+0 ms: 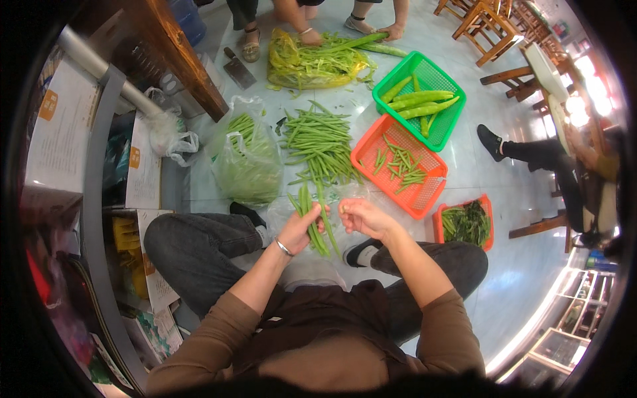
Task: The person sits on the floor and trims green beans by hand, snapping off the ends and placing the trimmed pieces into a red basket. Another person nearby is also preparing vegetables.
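Several long green beans [309, 219] are gripped in my left hand [298, 230], with one of them standing apart on the right side of the bunch. Just to the right, my right hand [366, 217] has its fingers curled and the thumb pinched to a fingertip; whether a small bit is between them is too small to tell. Beyond my hands a pile of whole green beans [318, 139] lies on the floor. A clear plastic bag [249, 169] of beans stands to its left. Short bean pieces [405, 164] lie in a red plastic basket [366, 164] on the right.
A green basket [450, 130] of long light-green peppers [423, 102] overlaps the red one. A smaller red basket [490, 219] holds leafy greens. Ahead, another person's hands touch a yellow bag [293, 79] of peelings; a cleaver [240, 72] lies nearby. Shelving [94, 164] stands left.
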`<state>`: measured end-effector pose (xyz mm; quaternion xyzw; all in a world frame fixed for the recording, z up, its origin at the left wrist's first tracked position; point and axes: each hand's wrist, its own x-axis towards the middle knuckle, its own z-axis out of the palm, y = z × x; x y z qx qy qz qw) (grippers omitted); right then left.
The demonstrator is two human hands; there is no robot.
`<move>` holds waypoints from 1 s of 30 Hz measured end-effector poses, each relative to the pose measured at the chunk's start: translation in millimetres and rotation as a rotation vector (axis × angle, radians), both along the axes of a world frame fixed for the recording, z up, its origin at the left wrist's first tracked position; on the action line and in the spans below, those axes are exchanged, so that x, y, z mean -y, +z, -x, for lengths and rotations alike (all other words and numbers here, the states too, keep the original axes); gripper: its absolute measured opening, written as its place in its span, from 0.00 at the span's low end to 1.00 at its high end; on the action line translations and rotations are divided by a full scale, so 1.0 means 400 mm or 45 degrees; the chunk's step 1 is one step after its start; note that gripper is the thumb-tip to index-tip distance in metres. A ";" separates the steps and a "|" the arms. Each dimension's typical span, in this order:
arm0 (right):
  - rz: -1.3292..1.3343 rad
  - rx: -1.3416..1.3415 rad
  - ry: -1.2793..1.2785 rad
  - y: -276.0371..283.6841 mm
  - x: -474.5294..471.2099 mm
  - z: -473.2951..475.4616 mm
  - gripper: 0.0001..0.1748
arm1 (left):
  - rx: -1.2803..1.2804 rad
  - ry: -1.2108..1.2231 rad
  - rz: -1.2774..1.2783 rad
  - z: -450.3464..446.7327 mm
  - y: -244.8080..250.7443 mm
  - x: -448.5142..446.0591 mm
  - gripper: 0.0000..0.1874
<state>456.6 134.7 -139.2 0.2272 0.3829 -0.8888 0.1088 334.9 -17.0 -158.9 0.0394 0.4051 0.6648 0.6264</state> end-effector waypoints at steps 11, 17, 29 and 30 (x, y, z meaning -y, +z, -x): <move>-0.124 0.096 0.230 -0.039 0.055 0.003 0.12 | 0.044 0.653 0.188 0.058 -0.066 0.005 0.11; -0.524 0.075 0.327 -0.043 0.094 0.018 0.11 | -0.146 0.716 0.349 0.060 -0.093 0.011 0.10; -2.058 -0.870 0.537 0.012 0.197 0.035 0.03 | 0.295 -0.037 0.376 -0.019 -0.154 0.026 0.12; -2.033 -0.840 0.519 0.010 0.193 0.034 0.04 | 0.313 0.028 0.364 -0.011 -0.132 0.020 0.12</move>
